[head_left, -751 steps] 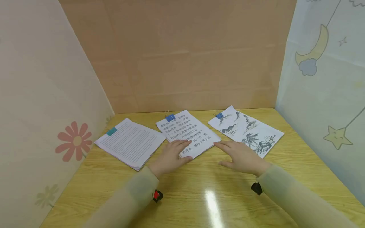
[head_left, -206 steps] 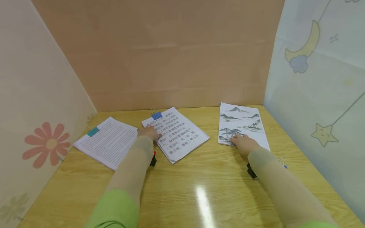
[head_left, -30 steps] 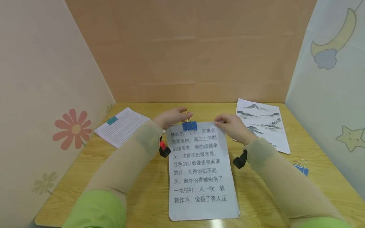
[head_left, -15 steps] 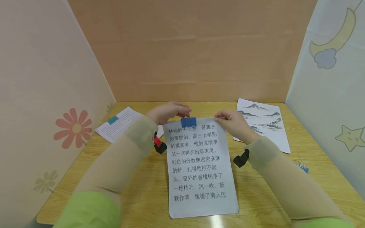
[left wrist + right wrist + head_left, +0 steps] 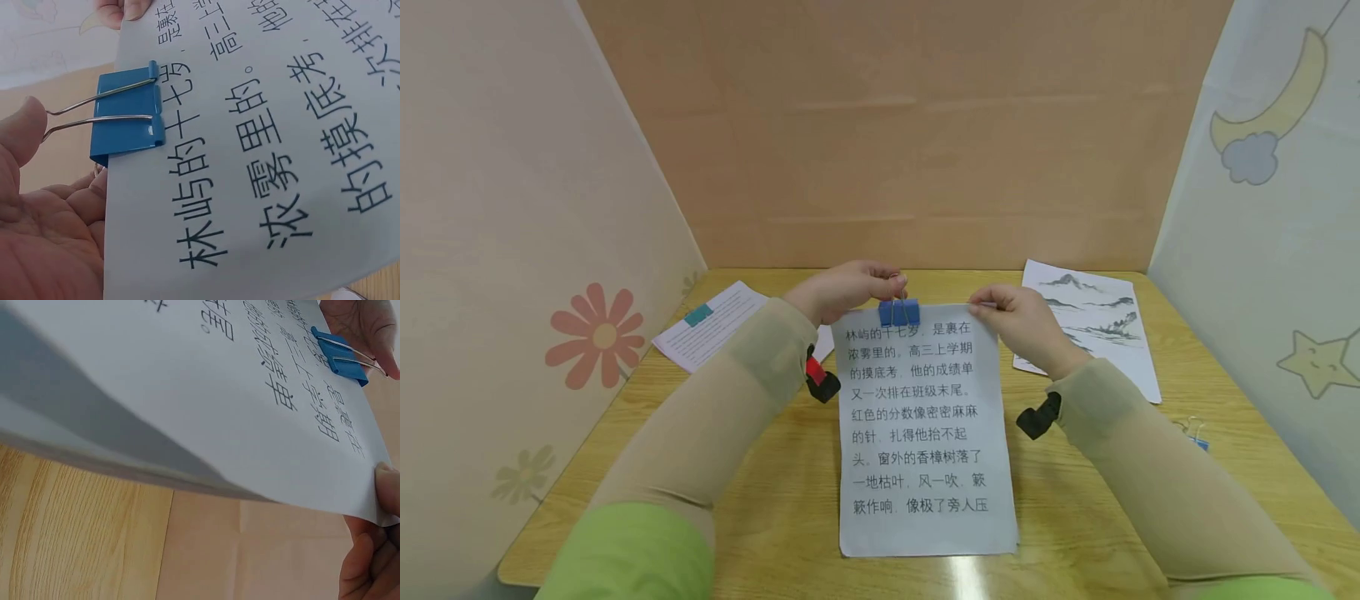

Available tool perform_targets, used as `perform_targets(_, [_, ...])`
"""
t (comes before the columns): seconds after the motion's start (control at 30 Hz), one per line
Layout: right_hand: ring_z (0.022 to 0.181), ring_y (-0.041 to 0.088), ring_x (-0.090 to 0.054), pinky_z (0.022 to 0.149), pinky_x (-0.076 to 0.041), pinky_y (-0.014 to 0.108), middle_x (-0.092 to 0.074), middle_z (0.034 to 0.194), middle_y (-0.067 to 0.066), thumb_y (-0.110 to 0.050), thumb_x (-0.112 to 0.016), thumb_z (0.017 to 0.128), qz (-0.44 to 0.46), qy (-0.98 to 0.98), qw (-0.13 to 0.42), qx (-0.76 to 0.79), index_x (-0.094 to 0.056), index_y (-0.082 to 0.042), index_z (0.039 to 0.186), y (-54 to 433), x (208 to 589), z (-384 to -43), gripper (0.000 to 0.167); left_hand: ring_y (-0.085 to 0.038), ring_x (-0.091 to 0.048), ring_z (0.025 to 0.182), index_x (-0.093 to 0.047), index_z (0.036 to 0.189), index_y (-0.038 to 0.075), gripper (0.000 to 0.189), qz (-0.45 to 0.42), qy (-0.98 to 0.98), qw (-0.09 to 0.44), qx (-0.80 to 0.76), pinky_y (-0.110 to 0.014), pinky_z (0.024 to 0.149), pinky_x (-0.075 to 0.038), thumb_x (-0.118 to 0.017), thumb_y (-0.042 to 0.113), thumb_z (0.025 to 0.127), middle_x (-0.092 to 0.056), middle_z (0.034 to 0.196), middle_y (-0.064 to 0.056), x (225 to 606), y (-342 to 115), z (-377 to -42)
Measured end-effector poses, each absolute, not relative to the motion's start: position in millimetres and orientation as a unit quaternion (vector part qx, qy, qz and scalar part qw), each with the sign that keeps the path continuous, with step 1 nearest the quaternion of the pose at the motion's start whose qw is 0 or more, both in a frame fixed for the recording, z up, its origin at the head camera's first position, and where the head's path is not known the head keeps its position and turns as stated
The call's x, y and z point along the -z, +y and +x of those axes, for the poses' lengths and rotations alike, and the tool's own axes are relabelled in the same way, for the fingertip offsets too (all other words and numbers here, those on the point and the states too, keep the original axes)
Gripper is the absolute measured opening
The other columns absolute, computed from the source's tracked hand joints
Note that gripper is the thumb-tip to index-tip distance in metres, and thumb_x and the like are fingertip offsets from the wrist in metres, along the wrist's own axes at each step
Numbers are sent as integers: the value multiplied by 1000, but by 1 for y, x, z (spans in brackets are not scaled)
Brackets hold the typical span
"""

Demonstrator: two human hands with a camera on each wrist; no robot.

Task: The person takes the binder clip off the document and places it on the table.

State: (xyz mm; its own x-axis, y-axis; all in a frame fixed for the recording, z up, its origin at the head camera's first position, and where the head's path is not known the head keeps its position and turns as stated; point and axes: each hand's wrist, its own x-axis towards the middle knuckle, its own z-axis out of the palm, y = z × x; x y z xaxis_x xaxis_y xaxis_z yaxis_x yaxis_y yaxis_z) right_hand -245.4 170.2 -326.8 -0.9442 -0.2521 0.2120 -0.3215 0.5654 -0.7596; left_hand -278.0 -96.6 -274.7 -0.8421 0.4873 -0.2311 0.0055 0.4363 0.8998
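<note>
A paper stack with large printed Chinese text is held up in front of me, its top edge raised and its lower edge close over the table. A blue binder clip sits on that top edge, left of centre. My left hand pinches the clip's wire handles, thumb on the front one and fingers behind. At the top right corner, my right hand pinches the sheets between thumb and fingers. The stack's lower pages bow slightly apart in the right wrist view.
Back right lies a stack with ink landscape paintings, unclipped. A loose blue binder clip rests nearer, partly behind the right sleeve. Back left, a text stack wears a teal clip. Walls enclose the table on three sides.
Since the oldest frames, the painting stack's clip has come off onto the table, and the middle text stack was picked up and brought forward. Over the last second, both hands raise it slightly.
</note>
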Motion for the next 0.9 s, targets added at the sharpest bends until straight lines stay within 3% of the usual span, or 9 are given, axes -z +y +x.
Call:
perform_targets(0.23, [84,22,-64,79,-48,39,-69,96,10,-24,-57,98,162,-881,40,-443,-67,-6,106,172,326,-247,22,-24,-50,114,-63,118,10,32,110,821,205,-521,-47,107,-31,-57,33,97,-61,120,-6,275,-90,-274])
perform_targets(0.4, [84,22,-64,79,-48,38,-69,96,10,-24,-56,98,159,-881,39,-444,-67,-6,106,173,326,-248,22,-22,-51,114,-62,123,12,35,91,823,180,-531,-45,107,-31,-60,33,96,-61,118,-3,277,-85,-271])
perform_targets(0.9, [84,22,-65,78,-49,37,-70,96,11,-23,-57,98,163,-878,41,-448,-67,-5,106,174,326,-249,22,-21,-50,113,-66,107,11,24,98,808,154,-560,-45,106,-31,-57,31,98,-57,121,-1,281,-82,-271])
